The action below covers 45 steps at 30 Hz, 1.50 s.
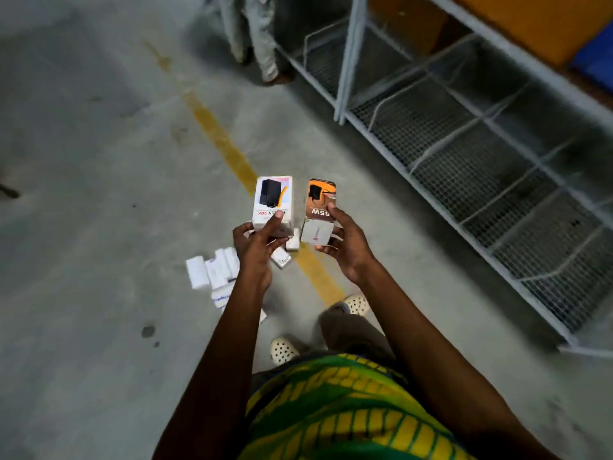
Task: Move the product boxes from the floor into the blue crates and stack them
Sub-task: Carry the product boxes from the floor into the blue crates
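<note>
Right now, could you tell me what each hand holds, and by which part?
The left hand grips the white box by its near end, thumb on the printed face; the right hand grips the orange box by its near end.

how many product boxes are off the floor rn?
2: white box in the left hand, orange box in the right hand. More small white boxes lie on the floor, some hidden behind the left arm.

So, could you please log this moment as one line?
left hand: holds white box | right hand: holds orange box | floor: loose boxes
</note>
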Tool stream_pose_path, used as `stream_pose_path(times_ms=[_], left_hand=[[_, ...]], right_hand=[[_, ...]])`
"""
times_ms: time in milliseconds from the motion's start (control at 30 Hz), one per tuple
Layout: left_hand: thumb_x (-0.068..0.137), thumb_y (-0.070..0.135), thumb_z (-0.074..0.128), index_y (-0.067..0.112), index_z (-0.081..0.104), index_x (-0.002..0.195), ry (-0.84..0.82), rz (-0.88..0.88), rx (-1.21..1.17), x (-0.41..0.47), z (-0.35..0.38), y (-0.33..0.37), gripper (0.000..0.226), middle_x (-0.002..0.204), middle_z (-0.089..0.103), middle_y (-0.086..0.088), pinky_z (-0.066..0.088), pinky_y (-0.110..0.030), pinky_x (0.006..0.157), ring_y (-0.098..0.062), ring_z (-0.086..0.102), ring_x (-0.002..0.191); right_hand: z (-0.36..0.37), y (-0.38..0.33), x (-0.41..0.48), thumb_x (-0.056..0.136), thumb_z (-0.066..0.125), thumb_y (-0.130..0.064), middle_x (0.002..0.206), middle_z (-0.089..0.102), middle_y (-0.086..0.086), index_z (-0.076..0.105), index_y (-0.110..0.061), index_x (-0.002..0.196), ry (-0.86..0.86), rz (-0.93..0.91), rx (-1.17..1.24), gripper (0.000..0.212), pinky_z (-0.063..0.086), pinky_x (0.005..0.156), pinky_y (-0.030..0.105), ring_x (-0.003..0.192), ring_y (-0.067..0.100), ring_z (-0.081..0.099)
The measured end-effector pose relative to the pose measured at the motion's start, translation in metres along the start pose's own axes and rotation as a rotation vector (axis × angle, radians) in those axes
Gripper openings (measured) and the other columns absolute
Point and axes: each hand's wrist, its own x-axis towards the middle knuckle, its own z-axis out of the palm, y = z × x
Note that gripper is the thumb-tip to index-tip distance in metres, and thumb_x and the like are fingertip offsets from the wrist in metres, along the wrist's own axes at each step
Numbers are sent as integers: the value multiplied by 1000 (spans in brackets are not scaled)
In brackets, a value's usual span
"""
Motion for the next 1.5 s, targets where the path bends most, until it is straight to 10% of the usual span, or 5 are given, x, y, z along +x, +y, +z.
stream_pose_path(times_ms=[667, 1500], left_hand=[[75, 11, 84, 15, 43, 110, -759, 26, 150, -84, 437, -96, 54, 109, 73, -11, 63, -37, 73, -25, 73, 92], [63, 25, 96, 21, 47, 104, -1082, 253, 188, -74, 900, -142, 64, 87, 72, 4, 59, -41, 81, -8, 70, 82]], right_hand=[[-324, -222, -41, 98, 58, -45, 128, 70, 17, 66, -21, 131, 488, -537, 539, 42, 52, 78, 37, 109, 30, 64], [-562, -522, 81, 93, 64, -36, 117, 76, 2, 55, -16, 141, 866, -835, 503, 52, 59, 69, 25, 94, 15, 75]])
